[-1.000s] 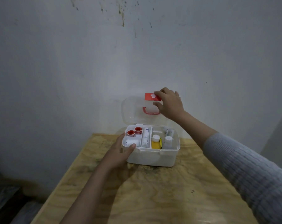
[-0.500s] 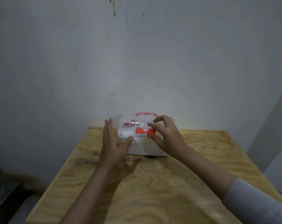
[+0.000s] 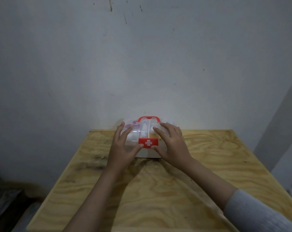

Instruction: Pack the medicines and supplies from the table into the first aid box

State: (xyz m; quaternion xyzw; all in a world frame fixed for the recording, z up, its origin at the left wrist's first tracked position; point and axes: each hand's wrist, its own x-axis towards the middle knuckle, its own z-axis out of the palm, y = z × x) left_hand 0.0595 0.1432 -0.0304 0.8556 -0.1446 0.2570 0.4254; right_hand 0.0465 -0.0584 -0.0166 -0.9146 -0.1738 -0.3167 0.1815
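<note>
The white first aid box [image 3: 146,154] stands at the far edge of the plywood table [image 3: 158,190], its clear lid [image 3: 144,129] down. A red latch with a white cross [image 3: 148,143] sits at the lid's front, and a red handle [image 3: 148,118] lies at the back. Through the lid I make out red tape rolls, a white tube and a yellow bottle. My left hand [image 3: 123,148] lies flat on the lid's left side, thumb touching the latch. My right hand [image 3: 170,143] presses the right side, thumb under the latch.
A stained grey wall [image 3: 141,64] rises right behind the box. The table's surface in front of the box shows only wood grain and dark marks. Dark floor and clutter [image 3: 6,198] lie beyond the left edge.
The lid went from upright in my right hand to down on the box. Both hands now rest on the lid, thumbs at the red latch.
</note>
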